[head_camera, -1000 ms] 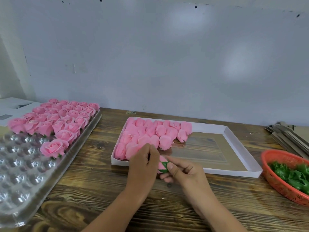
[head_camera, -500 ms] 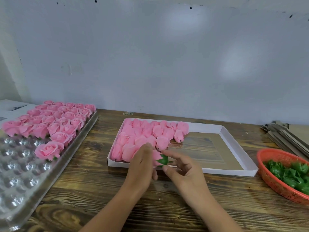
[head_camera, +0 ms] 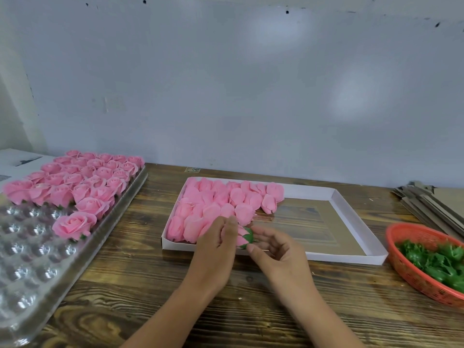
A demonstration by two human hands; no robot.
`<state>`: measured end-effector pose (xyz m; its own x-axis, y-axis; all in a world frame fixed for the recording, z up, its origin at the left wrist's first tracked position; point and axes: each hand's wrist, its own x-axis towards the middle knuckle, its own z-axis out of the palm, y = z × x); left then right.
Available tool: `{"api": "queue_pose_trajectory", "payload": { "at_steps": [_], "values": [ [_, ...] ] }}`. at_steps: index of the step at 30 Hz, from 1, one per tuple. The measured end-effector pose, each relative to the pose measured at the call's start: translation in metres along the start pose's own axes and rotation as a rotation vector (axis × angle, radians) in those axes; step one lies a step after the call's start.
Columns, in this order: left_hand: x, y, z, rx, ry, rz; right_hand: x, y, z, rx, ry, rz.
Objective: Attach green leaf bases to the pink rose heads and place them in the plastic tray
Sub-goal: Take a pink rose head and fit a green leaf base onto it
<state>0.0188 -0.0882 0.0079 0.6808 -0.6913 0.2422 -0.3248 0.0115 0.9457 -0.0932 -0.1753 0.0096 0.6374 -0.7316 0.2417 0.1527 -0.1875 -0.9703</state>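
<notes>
Rose head point(head_camera: 241, 236) sits in my left hand point(head_camera: 217, 249); my fingers curl round the pink petals and hold them tight; the green leaf base point(head_camera: 248, 236) is on its end, and it points to 3 o'clock. My right hand point(head_camera: 278, 252) is just beside it at 3 o'clock; my thumb and first finger touch the green part, and I think they pinch it, but I cannot tell for sure; my other fingers are loose and a little bent. Both hands are over the wooden table point(head_camera: 140, 280), at the near edge of the white box point(head_camera: 351, 212); more bare pink rose heads point(head_camera: 216, 204) lie packed in the box's 9 o'clock half. At 9 o'clock from my hands is the plastic tray point(head_camera: 30, 262); finished roses point(head_camera: 80, 182) fill its far rows, and the near cups have nothing in them; one rose point(head_camera: 74, 225) stands alone in front of the rest. At 3 o'clock is an orange basket point(head_camera: 406, 270) with green leaf bases point(head_camera: 437, 259) piled inside; flat cardboard sheets point(head_camera: 431, 204) are stacked at 2 o'clock, by the wall.
</notes>
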Motion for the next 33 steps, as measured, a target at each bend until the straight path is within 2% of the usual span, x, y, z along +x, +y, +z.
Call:
{"api": "queue_pose_trajectory", "payload": {
  "at_steps": [8, 16, 21, 25, 28, 33],
  "values": [
    [0.001, -0.002, 0.001, 0.054, 0.056, 0.101, -0.003, -0.002, 0.000, 0.069, -0.048, 0.066],
    [0.000, 0.001, -0.005, 0.179, -0.059, 0.178, 0.001, -0.001, -0.005, 0.120, -0.116, 0.061],
    [-0.002, 0.006, -0.004, 0.029, -0.083, 0.125, 0.006, 0.001, -0.006, 0.295, -0.065, 0.093],
    [-0.001, 0.004, 0.000, -0.068, -0.020, 0.082, 0.006, 0.001, -0.004, 0.265, -0.046, 0.080],
    [0.002, 0.003, -0.003, -0.081, -0.009, 0.054, 0.006, 0.000, -0.008, 0.218, -0.157, 0.098],
    [0.002, 0.005, -0.008, -0.187, -0.207, 0.052, 0.007, -0.009, -0.025, 0.172, -0.408, 0.277]
  ]
}}
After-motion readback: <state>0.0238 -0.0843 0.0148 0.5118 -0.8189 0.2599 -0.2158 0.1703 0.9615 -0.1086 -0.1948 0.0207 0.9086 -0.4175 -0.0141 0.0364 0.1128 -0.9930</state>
